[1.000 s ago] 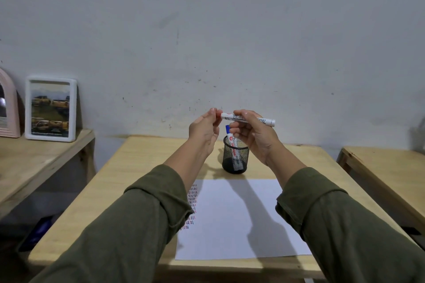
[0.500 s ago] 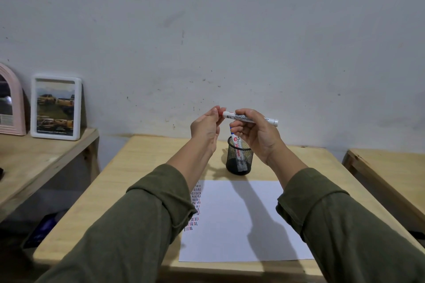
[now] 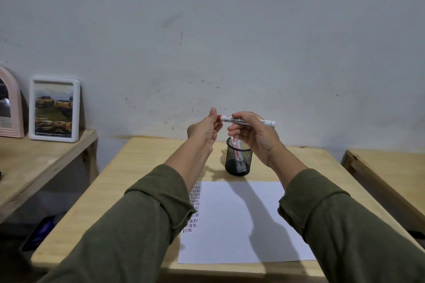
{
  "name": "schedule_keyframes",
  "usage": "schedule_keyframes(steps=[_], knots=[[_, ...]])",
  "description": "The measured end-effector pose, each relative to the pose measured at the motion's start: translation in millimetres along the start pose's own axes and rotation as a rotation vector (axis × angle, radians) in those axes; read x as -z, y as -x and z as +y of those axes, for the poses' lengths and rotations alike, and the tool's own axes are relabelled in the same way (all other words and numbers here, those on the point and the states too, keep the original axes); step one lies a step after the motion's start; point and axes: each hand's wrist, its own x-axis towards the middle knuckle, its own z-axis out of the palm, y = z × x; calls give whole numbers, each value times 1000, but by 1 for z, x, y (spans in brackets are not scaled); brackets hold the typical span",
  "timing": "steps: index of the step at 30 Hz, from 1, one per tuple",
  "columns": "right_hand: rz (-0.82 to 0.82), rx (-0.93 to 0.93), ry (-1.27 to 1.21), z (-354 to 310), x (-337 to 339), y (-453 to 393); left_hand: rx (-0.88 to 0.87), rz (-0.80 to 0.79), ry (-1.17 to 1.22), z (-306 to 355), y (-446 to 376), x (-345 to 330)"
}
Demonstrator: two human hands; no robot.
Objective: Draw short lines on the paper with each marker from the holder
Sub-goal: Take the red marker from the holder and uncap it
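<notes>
Now the marker [image 3: 247, 120] lies level between our hands, raised above the holder [image 3: 239, 159], and its red cap end, which a second ago sat buried in our left fingertips, shows a little beyond them. We judge the cap is on the point of coming off, so drawing with this colour is the next step; whether it has actually loosened we cannot tell.

Our right hand [image 3: 254, 136] wraps the white barrel, fingers curled close over its top and thumb underneath, the tail end jutting out past the knuckles. Our left hand [image 3: 203, 130] pinches the red cap between thumb and forefinger, the other fingers folded loosely behind, not touching the barrel.

Directly beneath our right fingers the holder stands with one more marker [image 3: 236, 145] leaning inside it. Nearer us than both hands lies the paper [image 3: 241, 225], flat on the table [image 3: 142, 167], with columns of short red and dark strokes along the edge under our left sleeve; most of the sheet is blank.
</notes>
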Motion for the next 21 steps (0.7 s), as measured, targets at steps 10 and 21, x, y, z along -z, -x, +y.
schedule_keyframes(steps=[10,21], knots=[[34,-15,-207,-1,-5,-1,-70,-259,199,-3,-2,2],[11,-24,-136,5,-7,10,-110,96,40,-1,-6,18]])
